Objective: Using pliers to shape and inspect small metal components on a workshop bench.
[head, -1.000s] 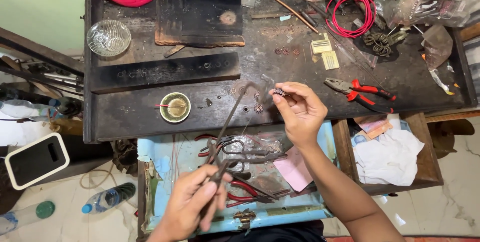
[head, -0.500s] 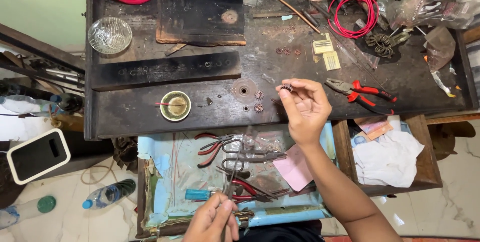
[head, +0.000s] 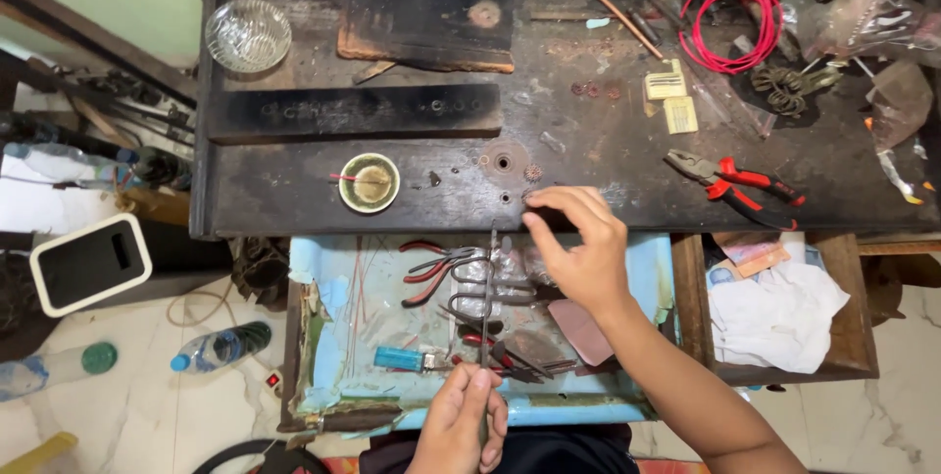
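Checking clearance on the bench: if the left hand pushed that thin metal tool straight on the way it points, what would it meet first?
The left hand aims the thin metal tool up-frame over the open drawer. Its tip would probably meet the workbench's front edge first, beside the right hand; depth is unclear.

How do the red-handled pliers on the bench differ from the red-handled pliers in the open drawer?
The pliers on the bench lie alone on the dark top, right of the right hand, with thick red-and-black grips. The pliers in the drawer lie among other tools on the blue liner, with thinner, plain red grips, left of the thin tool that the left hand holds. Neither hand touches either pair. Both lie flat, handles slightly apart.
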